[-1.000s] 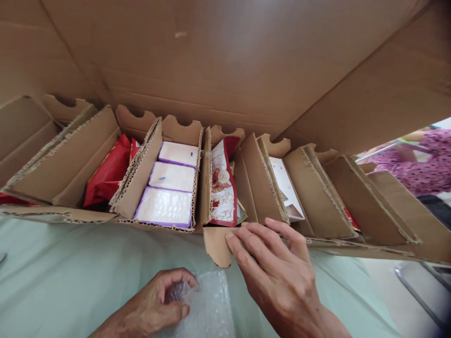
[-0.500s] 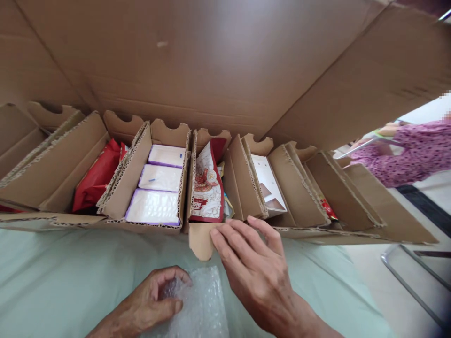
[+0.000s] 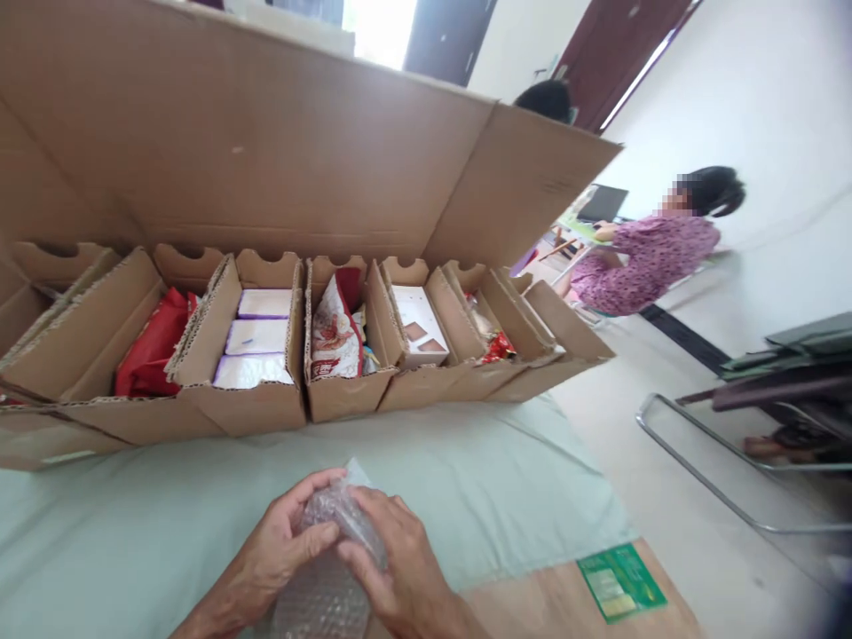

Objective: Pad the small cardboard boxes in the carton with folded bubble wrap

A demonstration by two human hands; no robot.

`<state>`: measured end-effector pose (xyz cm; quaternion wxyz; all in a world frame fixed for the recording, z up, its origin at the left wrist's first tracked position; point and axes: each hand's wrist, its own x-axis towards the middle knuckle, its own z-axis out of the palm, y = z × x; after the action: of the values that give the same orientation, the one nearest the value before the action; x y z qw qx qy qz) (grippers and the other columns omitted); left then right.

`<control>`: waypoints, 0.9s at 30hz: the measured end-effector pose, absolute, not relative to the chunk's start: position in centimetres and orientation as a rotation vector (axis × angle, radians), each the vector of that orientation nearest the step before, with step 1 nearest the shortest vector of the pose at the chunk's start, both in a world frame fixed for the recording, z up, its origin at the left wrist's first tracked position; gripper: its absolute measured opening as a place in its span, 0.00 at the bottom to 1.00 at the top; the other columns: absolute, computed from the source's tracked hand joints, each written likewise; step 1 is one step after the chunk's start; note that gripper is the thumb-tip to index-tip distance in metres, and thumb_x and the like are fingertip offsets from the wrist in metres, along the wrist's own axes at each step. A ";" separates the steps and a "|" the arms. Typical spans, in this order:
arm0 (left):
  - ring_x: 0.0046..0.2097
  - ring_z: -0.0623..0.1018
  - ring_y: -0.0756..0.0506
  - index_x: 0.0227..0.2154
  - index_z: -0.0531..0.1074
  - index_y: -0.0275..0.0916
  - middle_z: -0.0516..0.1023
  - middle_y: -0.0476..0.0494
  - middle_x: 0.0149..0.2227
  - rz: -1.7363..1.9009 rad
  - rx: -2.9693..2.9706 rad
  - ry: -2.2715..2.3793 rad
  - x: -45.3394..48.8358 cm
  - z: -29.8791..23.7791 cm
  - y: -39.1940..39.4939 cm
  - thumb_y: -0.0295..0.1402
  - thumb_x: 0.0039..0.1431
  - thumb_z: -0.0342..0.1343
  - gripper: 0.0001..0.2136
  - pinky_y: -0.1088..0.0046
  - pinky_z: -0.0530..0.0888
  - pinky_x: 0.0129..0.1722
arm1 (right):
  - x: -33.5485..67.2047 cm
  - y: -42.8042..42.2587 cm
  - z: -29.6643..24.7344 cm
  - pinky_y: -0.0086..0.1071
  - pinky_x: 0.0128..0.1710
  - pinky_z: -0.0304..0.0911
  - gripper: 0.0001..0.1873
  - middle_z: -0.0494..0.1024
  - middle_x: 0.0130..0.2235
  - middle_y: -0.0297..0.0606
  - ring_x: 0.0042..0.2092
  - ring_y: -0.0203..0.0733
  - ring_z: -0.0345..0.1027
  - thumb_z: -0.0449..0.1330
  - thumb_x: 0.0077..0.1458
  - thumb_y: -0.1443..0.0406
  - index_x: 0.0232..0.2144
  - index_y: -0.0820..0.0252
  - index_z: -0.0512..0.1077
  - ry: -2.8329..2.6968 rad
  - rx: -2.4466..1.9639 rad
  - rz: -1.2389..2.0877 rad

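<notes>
A clear sheet of bubble wrap (image 3: 326, 586) is bunched between both my hands, low in the head view. My left hand (image 3: 276, 550) grips its left side, thumb on top. From the right, my right hand (image 3: 403, 559) closes round the upper part of the wrap. Whether anything lies inside the wrap I cannot tell. Beyond my hands stands a row of cardboard boxes (image 3: 266, 411). They hold a red bag (image 3: 154, 346), white packs with purple edges (image 3: 256, 337), a red and white printed pouch (image 3: 336, 333) and a white carton (image 3: 418, 311).
A tall cardboard panel (image 3: 299, 151) rises behind the boxes. Pale green cloth (image 3: 493, 479) covers the table, with a green packet (image 3: 622, 581) at its right corner. Another person (image 3: 649, 262) sits at the right, near a metal-framed chair (image 3: 698, 488).
My right hand has left the flap of the middle box and come down onto the bubble wrap. That flap now stands up. The view has shifted back, showing more of the room.
</notes>
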<state>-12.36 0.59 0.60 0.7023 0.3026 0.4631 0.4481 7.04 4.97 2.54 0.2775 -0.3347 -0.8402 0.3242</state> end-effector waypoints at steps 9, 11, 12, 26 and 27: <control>0.37 0.75 0.46 0.63 0.65 0.43 0.78 0.45 0.38 1.009 0.871 1.133 -13.9 5.8 -1.4 0.47 0.57 0.65 0.33 0.70 0.70 0.40 | 12.4 3.7 7.8 0.38 0.41 0.71 0.22 0.83 0.37 0.43 0.38 0.45 0.77 0.65 0.58 0.47 0.40 0.59 0.78 -1.476 -1.074 1.566; 0.42 0.77 0.44 0.62 0.66 0.43 0.79 0.44 0.41 0.993 0.919 1.099 -13.1 6.7 -1.6 0.45 0.57 0.64 0.32 0.68 0.71 0.45 | 12.1 2.8 7.7 0.42 0.48 0.69 0.32 0.81 0.48 0.48 0.49 0.50 0.75 0.69 0.51 0.45 0.51 0.58 0.76 -1.564 -0.997 1.646; 0.44 0.77 0.42 0.62 0.67 0.42 0.80 0.43 0.42 0.975 0.943 1.069 -12.5 7.0 -1.7 0.45 0.57 0.64 0.31 0.67 0.71 0.47 | 11.6 2.3 7.5 0.44 0.50 0.68 0.39 0.79 0.53 0.49 0.53 0.52 0.73 0.70 0.48 0.43 0.56 0.57 0.73 -1.618 -0.959 1.672; 0.42 0.77 0.44 0.57 0.72 0.41 0.80 0.42 0.45 0.802 1.177 0.876 -10.0 7.5 -2.0 0.43 0.58 0.64 0.25 0.69 0.69 0.43 | 11.3 1.5 6.2 0.30 0.36 0.61 0.27 0.77 0.37 0.35 0.36 0.37 0.67 0.70 0.50 0.45 0.42 0.59 0.77 -1.262 -0.804 1.885; 0.41 0.76 0.44 0.56 0.72 0.41 0.80 0.42 0.44 0.787 1.202 0.879 -9.6 8.0 -1.8 0.43 0.58 0.64 0.25 0.70 0.68 0.42 | 11.3 1.7 6.1 0.30 0.36 0.61 0.25 0.77 0.35 0.34 0.34 0.36 0.67 0.70 0.51 0.47 0.40 0.60 0.77 -1.262 -0.835 1.852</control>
<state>-9.62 -1.80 7.99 0.6659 0.5324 0.3893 0.3486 11.34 1.71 6.07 0.3666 -0.3247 -0.4909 0.7205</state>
